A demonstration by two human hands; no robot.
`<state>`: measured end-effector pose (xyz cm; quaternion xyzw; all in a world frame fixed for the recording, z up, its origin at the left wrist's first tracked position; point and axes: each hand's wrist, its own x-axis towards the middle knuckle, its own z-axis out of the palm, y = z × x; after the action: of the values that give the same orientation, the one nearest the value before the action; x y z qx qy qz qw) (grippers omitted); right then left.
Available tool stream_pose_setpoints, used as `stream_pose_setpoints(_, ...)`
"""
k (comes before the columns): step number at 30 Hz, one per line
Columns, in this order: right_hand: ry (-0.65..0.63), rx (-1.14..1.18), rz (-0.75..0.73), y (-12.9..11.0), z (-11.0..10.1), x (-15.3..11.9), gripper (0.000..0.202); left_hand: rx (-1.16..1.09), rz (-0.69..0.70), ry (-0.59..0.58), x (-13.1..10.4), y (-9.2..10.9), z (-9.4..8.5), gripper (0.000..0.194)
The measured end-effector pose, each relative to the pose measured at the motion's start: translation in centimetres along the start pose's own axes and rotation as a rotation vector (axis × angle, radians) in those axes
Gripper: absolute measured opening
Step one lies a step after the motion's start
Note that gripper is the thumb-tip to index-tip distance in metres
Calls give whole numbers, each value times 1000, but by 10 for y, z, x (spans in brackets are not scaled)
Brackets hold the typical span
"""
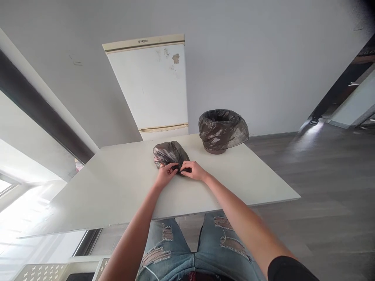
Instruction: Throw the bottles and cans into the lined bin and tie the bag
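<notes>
A filled dark plastic garbage bag lies on the white table, its gathered neck toward me. Pale and pinkish contents show faintly through the thin film. My left hand pinches the gathered plastic from the left, thumb and index finger together. From the right, my right hand pinches the same neck, its fingertips close to the left ones. Whether the neck is knotted cannot be made out between the fingers.
A trash bin lined with a dark bag stands at the table's back right. Behind the table is a white refrigerator against the grey wall. A white plastic basket sits at the lower left, below the table edge.
</notes>
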<state>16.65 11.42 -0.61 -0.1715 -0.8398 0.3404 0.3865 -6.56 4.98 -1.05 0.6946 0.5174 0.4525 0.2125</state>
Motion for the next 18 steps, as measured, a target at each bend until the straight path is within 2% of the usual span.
stream_pose_setpoints(3, 14, 52, 75, -3, 4, -1, 24, 30, 15, 48, 1, 2, 1, 26)
stream_pose_setpoints(6, 96, 92, 203, 2, 3, 0, 37, -7, -16, 83, 2, 5, -1, 28)
stream_pose_setpoints(9, 128, 133, 242, 9, 2, 1, 33, -194, -65, 91, 3, 4, -4, 33)
stream_pose_setpoints(12, 92, 115, 231, 13, 3, 1, 52, -364, -90, 68, 4, -2, -6, 40)
stream_pose_setpoints(15, 39, 57, 235, 16, 5, 1, 42, -425, -99, 48, 5, -8, -7, 43)
stream_pose_setpoints(18, 50, 3, 223, 18, 6, 1, 27, -450, -105, 40, 5, -10, -8, 42)
